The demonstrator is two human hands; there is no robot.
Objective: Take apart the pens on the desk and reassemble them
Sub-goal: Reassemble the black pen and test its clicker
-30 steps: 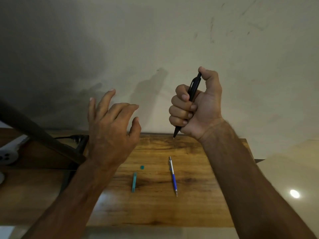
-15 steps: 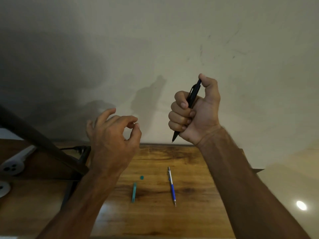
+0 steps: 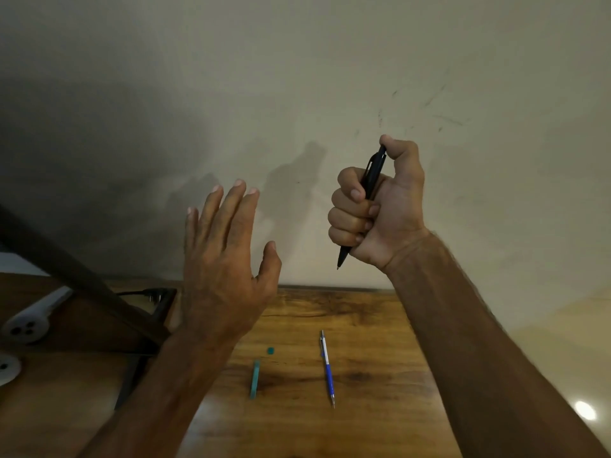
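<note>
My right hand [image 3: 380, 213] is raised above the desk in a fist around a black click pen [image 3: 373, 175]. The pen stands nearly upright, tip down, with my thumb on its top button. My left hand [image 3: 224, 259] hovers to its left, fingers spread and holding nothing. On the wooden desk [image 3: 363, 325] below lie a silver and blue pen [image 3: 327, 368], tip toward me, a teal pen piece [image 3: 255, 379] and a small teal cap [image 3: 270, 350].
A dark slanted bar [image 3: 76, 279] crosses the left side. White round fittings [image 3: 29, 322] and a black cable plug [image 3: 152, 294] lie at the far left. A plain wall stands behind the desk. Pale floor [image 3: 562, 358] shows at right.
My left hand has uncurled and spread its fingers upward. My right hand with the black pen has sunk slightly in view and keeps the same grip.
</note>
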